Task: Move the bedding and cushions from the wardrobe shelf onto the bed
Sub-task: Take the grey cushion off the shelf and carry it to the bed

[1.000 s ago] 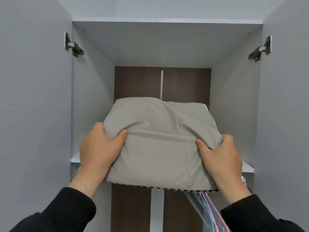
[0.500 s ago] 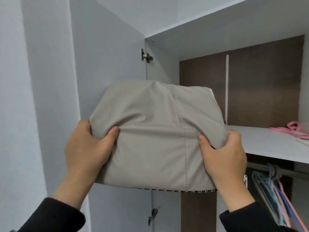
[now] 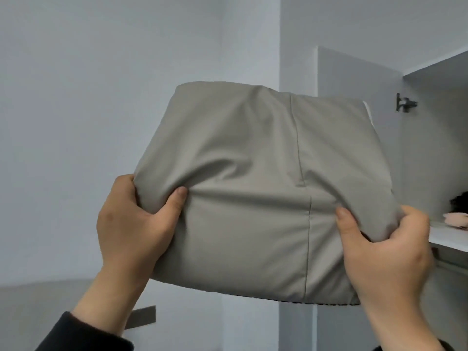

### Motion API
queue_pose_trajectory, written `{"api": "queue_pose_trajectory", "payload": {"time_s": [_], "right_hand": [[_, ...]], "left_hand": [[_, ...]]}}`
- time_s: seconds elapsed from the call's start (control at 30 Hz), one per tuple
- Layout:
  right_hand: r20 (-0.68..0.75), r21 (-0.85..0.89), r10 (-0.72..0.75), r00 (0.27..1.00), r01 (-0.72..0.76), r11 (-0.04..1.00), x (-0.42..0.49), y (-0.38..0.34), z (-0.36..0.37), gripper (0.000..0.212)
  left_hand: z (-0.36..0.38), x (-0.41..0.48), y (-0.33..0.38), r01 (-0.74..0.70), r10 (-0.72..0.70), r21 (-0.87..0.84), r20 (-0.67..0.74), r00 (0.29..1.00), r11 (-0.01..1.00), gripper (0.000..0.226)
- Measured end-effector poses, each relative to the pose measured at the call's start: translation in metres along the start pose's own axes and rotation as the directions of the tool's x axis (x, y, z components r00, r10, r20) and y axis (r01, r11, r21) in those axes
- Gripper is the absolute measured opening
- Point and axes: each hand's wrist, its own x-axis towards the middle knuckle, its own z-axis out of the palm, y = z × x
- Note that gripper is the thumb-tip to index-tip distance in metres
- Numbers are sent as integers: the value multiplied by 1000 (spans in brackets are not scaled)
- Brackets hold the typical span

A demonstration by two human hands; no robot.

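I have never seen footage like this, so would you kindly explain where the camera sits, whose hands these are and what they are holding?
There is no machine here. A person wears one wide-angle camera on the head, so the single picture looks out over their own arms. The left hand and the right hand each grip a lower side of a grey fabric bundle, thumbs pressed into its front. It is a cushion or folded bedding, I cannot tell which, and it is held up in the air. At the right edge is the open wardrobe, and its white shelf bears something pink.
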Motion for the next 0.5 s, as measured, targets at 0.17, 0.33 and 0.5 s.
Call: {"api": "queue_pose_trajectory", "payload": {"time_s": [0.17, 0.33, 0.5], "right_hand": [[215, 148, 44, 976, -77, 986, -81, -66, 98, 59], [373, 251, 26, 927, -129, 959, -162, -138, 175, 58], [488, 381, -16, 873, -196, 903, -240, -208, 234, 59]], "left_hand": [[-113, 44, -76, 20, 9, 230, -126, 992, 973, 42], [-219, 75, -135, 58, 31, 406, -207, 978, 912, 43], [-319, 95, -170, 103, 78, 541, -300, 951, 834, 44]]}}
